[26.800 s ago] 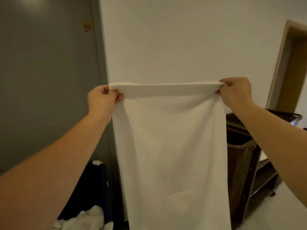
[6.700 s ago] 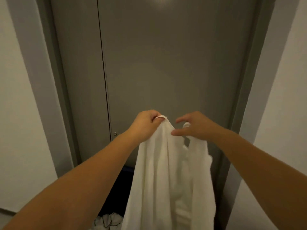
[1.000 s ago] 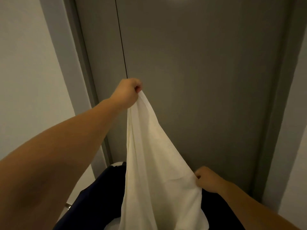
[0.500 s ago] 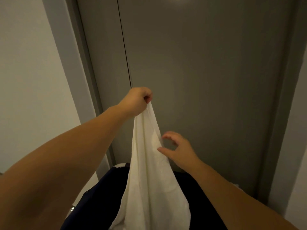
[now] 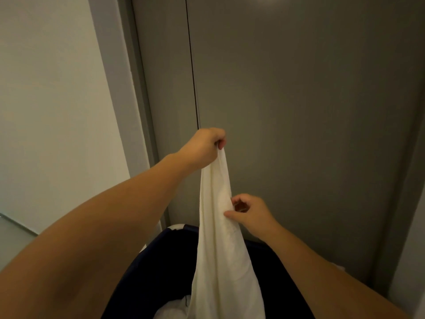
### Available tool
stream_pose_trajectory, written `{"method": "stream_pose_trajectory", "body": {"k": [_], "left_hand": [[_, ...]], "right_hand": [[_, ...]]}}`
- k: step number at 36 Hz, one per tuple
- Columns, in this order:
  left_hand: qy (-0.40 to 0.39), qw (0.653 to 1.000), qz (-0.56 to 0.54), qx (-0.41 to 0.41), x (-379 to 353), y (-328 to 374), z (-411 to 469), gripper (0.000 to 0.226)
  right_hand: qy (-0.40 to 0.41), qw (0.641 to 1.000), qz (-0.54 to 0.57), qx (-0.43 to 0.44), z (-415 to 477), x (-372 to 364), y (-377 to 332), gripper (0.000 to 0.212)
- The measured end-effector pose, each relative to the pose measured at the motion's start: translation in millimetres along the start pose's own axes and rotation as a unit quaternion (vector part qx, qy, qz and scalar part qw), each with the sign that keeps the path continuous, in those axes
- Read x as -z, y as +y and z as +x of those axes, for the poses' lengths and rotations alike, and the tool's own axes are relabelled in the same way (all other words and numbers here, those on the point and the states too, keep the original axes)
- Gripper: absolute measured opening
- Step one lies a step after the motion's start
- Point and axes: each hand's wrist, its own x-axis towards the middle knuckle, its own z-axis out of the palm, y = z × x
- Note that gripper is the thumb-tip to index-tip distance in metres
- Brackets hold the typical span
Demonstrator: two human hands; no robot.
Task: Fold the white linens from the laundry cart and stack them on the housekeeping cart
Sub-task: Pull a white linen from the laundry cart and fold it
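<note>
The left hand (image 5: 204, 146), fist closed, grips the top of a long white fabric linen (image 5: 220, 249) that hangs straight below it. The right hand (image 5: 249, 212), lower down, pinches the linen's right edge. The linen's tail drops into the dark navy laundry cart (image 5: 147, 272) beneath both hands.

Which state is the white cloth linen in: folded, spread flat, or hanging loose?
Hanging loose, not folded: the white cloth linen dangles in creases from the left hand, and the right hand pinches its edge.
</note>
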Motion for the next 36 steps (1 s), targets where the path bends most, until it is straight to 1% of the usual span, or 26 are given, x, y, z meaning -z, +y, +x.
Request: {"method": "stream_pose_trajectory", "body": {"k": [2, 6, 8, 10, 12, 14, 16, 17, 19, 20, 23, 25, 28, 33, 36], "left_hand": [[-0.001, 1.0, -0.002, 0.007, -2, 0, 0, 0.048], [0.0, 1.0, 0.005, 0.023, -2, 1, 0, 0.041], [-0.002, 1.0, 0.008, 0.026, -1, 2, 0, 0.038], [0.004, 0.999, 0.011, 0.045, 0, -1, -1, 0.035], [0.014, 0.998, 0.009, 0.069, 1, -6, -3, 0.035], [0.021, 0.996, 0.01, 0.086, 0, -8, -4, 0.035], [0.023, 0.995, 0.008, 0.092, -3, -8, -5, 0.035], [0.021, 0.996, 0.006, 0.091, -5, -7, -4, 0.036], [0.019, 0.996, 0.006, 0.087, -8, -5, -4, 0.037], [0.021, 0.996, 0.005, 0.087, -8, -5, -3, 0.037], [0.027, 0.995, 0.009, 0.094, -9, -6, -1, 0.038], [0.03, 0.994, 0.012, 0.101, -8, -10, -2, 0.038], [0.034, 0.991, 0.017, 0.125, -5, -24, -6, 0.036], [0.015, 0.988, 0.031, 0.15, -8, -45, -20, 0.035], [0.027, 0.986, 0.029, 0.164, -10, -50, -20, 0.034]], "right_hand": [[-0.005, 1.0, -0.005, 0.001, 0, -2, 3, 0.019], [-0.047, 0.999, -0.023, 0.0, -3, -4, 8, 0.012], [-0.035, 0.999, -0.037, 0.006, -4, -2, 10, 0.009], [-0.001, 0.998, -0.049, 0.025, -6, 0, 14, 0.017], [0.012, 0.998, -0.049, 0.028, -8, 0, 19, 0.023], [-0.016, 0.999, -0.051, 0.008, -10, -2, 25, 0.022], [-0.059, 0.995, -0.073, -0.019, -12, -5, 32, 0.025], [-0.083, 0.993, -0.08, -0.035, -14, -7, 36, 0.023], [-0.125, 0.987, -0.07, -0.078, -20, -15, 46, 0.011], [-0.133, 0.984, -0.065, -0.096, -23, -20, 52, 0.013], [-0.115, 0.983, -0.084, -0.117, -34, -33, 71, 0.033], [-0.099, 0.982, -0.103, -0.124, -40, -35, 82, 0.041], [-0.084, 0.98, -0.12, -0.135, -46, -24, 98, 0.044], [-0.071, 0.978, -0.129, -0.147, -49, 11, 105, 0.031], [-0.073, 0.971, -0.182, -0.135, -52, 24, 110, 0.04]]}}
